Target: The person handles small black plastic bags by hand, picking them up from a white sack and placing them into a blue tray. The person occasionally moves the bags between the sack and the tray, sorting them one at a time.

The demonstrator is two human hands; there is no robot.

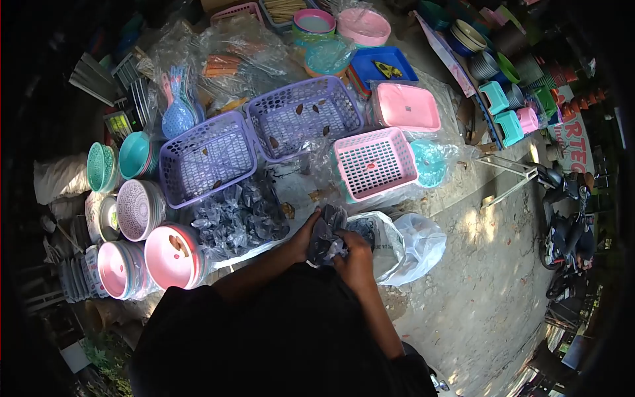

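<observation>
Both hands meet at the near centre of the scene, closed around one crumpled plastic packet [327, 239]: the left hand [305, 233] grips its left side and the right hand [356, 258] clamps its lower right corner, fingers curled into the wrap. Just right of the hands, a white plastic bag [403, 245] lies open on the ground. To the left, a heap of similar clear packets [238, 218] spreads over a sheet. Beyond the heap stand two purple baskets [208, 157] side by side, and to their right a pink basket [375, 163]. A stack of pink bowls [173, 257] sits at the near left, beside the heap.
</observation>
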